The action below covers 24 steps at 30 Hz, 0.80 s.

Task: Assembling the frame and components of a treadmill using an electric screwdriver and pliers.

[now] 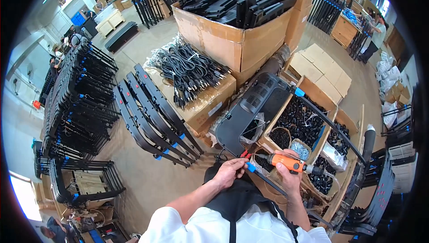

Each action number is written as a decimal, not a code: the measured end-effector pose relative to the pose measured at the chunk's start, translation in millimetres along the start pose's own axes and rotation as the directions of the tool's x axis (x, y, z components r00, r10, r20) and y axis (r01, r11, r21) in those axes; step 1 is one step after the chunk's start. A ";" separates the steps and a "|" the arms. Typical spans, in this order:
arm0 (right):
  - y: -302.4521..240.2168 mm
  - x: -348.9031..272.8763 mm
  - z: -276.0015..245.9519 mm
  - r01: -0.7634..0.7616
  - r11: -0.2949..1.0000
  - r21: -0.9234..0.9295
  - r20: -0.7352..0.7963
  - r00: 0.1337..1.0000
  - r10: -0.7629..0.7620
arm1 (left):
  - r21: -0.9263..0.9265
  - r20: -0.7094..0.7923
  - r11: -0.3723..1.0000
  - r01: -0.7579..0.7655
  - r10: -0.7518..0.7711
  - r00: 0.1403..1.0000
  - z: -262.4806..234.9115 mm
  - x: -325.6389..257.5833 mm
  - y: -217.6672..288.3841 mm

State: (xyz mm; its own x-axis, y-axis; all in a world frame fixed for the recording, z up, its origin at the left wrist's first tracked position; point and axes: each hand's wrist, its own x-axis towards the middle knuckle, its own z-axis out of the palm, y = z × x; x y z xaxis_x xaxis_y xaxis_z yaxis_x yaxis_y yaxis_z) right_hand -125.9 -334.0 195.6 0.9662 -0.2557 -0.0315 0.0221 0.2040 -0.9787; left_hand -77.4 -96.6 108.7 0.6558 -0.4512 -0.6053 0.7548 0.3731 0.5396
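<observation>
Orange, cylindrical power screwdriver point(288, 162) rests in the right hand point(290, 176), fingers wrapped round it, over the near edge of a divided wooden box point(319, 91); left hand point(229, 173), nearly closed, pinches a slim black tube's blue sleeve point(251, 167).

At six o'clock, a white shirt point(196, 226) is worn, its left sleeve point(160, 222) ending above a bare forearm point(190, 200). Over it, a black apron point(241, 200) is worn, narrow dark straps point(233, 232) being shown toward the lower rim.
</observation>
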 end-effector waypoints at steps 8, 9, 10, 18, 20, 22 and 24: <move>9.1 -13.3 15.9 0.027 1.000 -0.006 0.006 1.000 -0.027 | -0.130 0.008 0.987 0.095 -0.095 0.995 -21.3 6.4 11.9; 7.4 -18.0 22.2 0.026 1.000 -0.003 0.008 1.000 -0.026 | -0.154 0.006 0.979 0.132 -0.133 0.991 -20.6 8.0 13.9; 6.4 -20.6 29.1 0.041 0.999 -0.026 0.020 0.999 -0.041 | -0.190 0.027 0.972 0.137 -0.134 0.991 -22.8 10.4 14.8; 29.5 -30.2 80.4 0.067 0.977 -0.203 0.051 0.997 -0.058 | -0.343 0.074 0.905 0.252 -0.241 0.968 -49.9 21.8 28.5; 21.7 -26.9 93.1 0.067 0.951 -0.303 0.113 0.993 -0.034 | -0.348 0.061 0.903 0.253 -0.247 0.967 -59.3 19.8 30.8; 30.0 -29.5 100.8 0.063 0.956 -0.288 0.092 0.995 -0.038 | -0.344 0.073 0.892 0.293 -0.286 0.955 -62.0 13.4 40.7; 35.9 -34.1 109.7 0.048 0.967 -0.252 0.063 0.997 -0.033 | -0.353 0.079 0.881 0.316 -0.309 0.948 -65.5 12.4 43.4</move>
State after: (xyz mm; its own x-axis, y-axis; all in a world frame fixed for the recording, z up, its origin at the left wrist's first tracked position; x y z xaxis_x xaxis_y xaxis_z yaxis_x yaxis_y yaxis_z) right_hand -129.9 -214.3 183.8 0.9792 -0.2025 0.0134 0.0027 -0.0533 -0.9986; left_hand -35.4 -32.9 86.3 0.3872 -0.6066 -0.6944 0.8781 0.4721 0.0772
